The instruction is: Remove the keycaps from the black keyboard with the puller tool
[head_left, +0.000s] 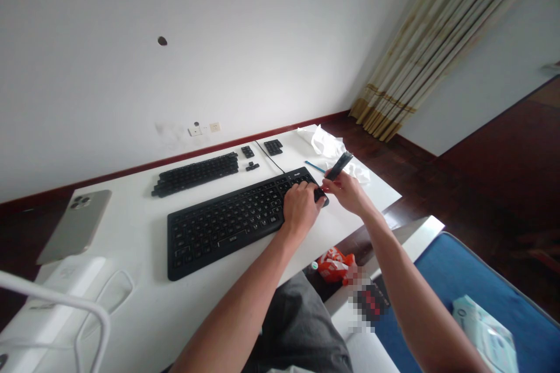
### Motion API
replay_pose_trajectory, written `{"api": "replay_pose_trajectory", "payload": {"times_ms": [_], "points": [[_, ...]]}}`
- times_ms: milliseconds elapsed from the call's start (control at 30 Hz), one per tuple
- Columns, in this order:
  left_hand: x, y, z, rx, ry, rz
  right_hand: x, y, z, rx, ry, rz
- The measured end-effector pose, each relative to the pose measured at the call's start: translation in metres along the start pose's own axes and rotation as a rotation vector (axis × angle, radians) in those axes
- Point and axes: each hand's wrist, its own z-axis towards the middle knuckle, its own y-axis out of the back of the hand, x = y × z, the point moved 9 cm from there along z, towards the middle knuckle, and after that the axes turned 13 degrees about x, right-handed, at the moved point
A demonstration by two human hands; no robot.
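Observation:
A black keyboard (225, 224) lies on the white table with its keycaps off and the key sockets bare. My left hand (301, 207) rests over its number-pad end, fingers bent on top and thumb apart near the right front corner. My right hand (345, 189) is closed round a black brush (339, 166), tilted with its wide end up; its lower end is by the keyboard's right edge. Something small and red shows at those fingertips, too small to name. Behind the keyboard lie a large block of black keycaps (196, 173) and smaller keycap groups (273, 147).
A thin blue stick (315, 166) and crumpled white tissue (326, 143) lie by the right hand. At left are a phone (81, 221) and a white power strip (56, 303) with cables. A blue seat (464, 285) bears a pale packet (485, 332); an orange bag (335, 265) is below the table's edge.

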Motion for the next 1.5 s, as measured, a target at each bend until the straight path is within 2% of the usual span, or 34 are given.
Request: {"api": "replay_pose_trajectory", "payload": {"times_ms": [267,467,700,900,1033,1167,1267,1333,1500], "points": [[-0.001,0.001,-0.001,-0.004,-0.010,-0.008,-0.015,-0.003,0.004,0.005,0.011,0.213],[0.000,-0.001,-0.001,0.015,-0.015,-0.006,-0.023,-0.001,0.004,-0.102,-0.022,0.378],[0.001,-0.004,0.001,0.018,-0.022,-0.009,-0.024,-0.001,-0.002,-0.109,0.006,0.360],[0.002,-0.004,0.001,0.013,-0.010,-0.007,-0.014,0.008,0.000,-0.140,0.015,0.134],[0.001,-0.004,0.002,0.012,-0.032,-0.013,-0.003,0.025,-0.003,-0.214,-0.029,-0.234],[0.002,-0.005,0.004,0.030,-0.031,-0.030,-0.008,0.024,-0.002,-0.125,-0.073,-0.557],[0.004,-0.007,0.005,0.040,-0.014,-0.029,-0.020,0.014,-0.002,-0.027,-0.073,-0.622],[0.003,-0.007,0.005,0.036,-0.015,-0.024,-0.025,0.009,-0.004,-0.011,-0.052,-0.624],[0.003,-0.001,0.002,-0.018,0.003,-0.004,-0.014,0.013,-0.012,-0.139,0.067,-0.583]]}}
